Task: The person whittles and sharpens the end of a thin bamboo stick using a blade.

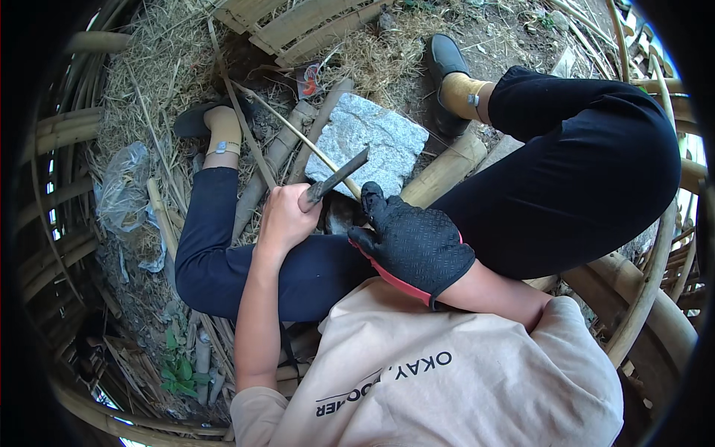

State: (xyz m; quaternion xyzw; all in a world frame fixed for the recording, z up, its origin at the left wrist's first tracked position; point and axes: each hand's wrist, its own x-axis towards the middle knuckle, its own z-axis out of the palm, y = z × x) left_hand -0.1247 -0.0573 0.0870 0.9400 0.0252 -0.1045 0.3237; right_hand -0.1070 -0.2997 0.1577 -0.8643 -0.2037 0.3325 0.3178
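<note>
My bare left hand (284, 220) is closed around the grip of a knife (337, 179). Its dark, worn blade slants up and to the right, in front of a pale stone block (366, 138). On my right hand (417, 242) is a black glove with red edging. Thumb and fingers pinch one end of a thin bamboo strip (302, 138), which runs away to the upper left over the stone's left edge. The blade crosses over the strip close to the gloved fingers; whether they touch I cannot tell.
Bamboo poles (447, 167) lie around the stone. A longer flat strip (237, 104) slants across the dry straw at left. Clear crumpled plastic (125, 190) lies farther left. Bamboo slats (313, 30) stand at the far side, and curved bamboo poles (644, 298) border the right.
</note>
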